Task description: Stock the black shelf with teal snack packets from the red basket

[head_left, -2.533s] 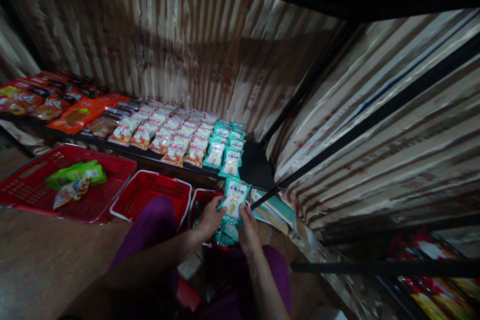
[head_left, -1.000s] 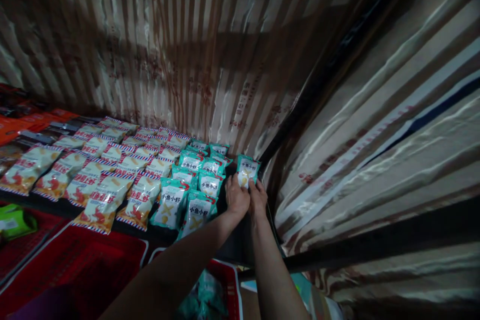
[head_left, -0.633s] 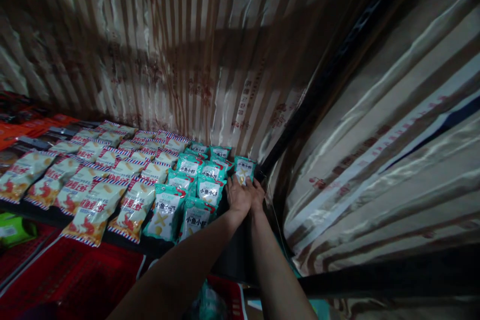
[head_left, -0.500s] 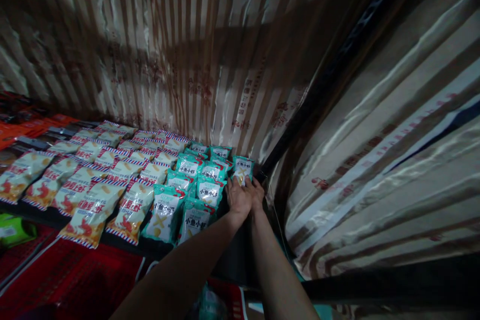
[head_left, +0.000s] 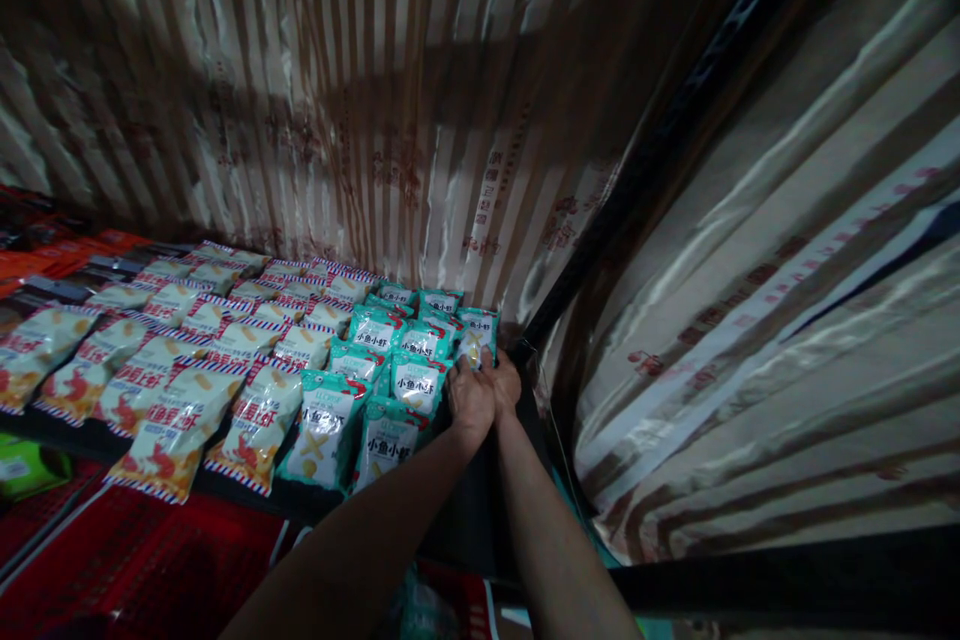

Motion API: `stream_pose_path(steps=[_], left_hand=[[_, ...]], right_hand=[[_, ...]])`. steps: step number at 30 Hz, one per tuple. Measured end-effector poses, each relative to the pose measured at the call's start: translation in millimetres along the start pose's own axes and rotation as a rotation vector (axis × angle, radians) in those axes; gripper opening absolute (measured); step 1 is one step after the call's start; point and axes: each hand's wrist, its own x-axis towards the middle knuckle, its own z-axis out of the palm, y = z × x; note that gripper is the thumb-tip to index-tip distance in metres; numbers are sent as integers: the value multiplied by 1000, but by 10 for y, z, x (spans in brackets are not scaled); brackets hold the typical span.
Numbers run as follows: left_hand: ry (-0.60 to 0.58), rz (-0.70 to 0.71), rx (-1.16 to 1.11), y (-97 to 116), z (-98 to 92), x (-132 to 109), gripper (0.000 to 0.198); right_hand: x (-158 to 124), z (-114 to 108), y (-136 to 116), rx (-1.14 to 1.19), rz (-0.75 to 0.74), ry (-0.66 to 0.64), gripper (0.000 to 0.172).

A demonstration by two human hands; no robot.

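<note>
A teal and white snack bag (head_left: 478,328) stands at the right end of the teal group, by the striped sheet behind. My left hand (head_left: 471,402) grips its lower part, fingers curled. Close beside it, my right hand (head_left: 504,384) holds the same bag from the right. The hands nearly touch, and they hide the bag's lower end. Left of my hands, more teal snack bags (head_left: 418,385) lean in rows on the dark shelf (head_left: 469,510).
Rows of cream snack bags (head_left: 176,420) with striped edges fill the shelf further left. A black post (head_left: 581,265) slants up on the right, beside a hanging striped sheet (head_left: 720,340). Below the shelf lie red packages (head_left: 150,555) and a green packet (head_left: 30,468).
Both hands and the teal bag have shifted slightly left, with the bag closer to its neighbours. The camera view has also moved a little.
</note>
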Motion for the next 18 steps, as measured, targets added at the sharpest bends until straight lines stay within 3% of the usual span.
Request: stream_pose_path(steps=[4, 18], left_hand=[[-8, -76, -51, 23, -6, -16, 38], [6, -40, -137, -22, 120, 37, 40]], right_hand=[[16, 11, 13, -39, 8, 12, 47], [67, 77, 57, -14, 49, 68, 49]])
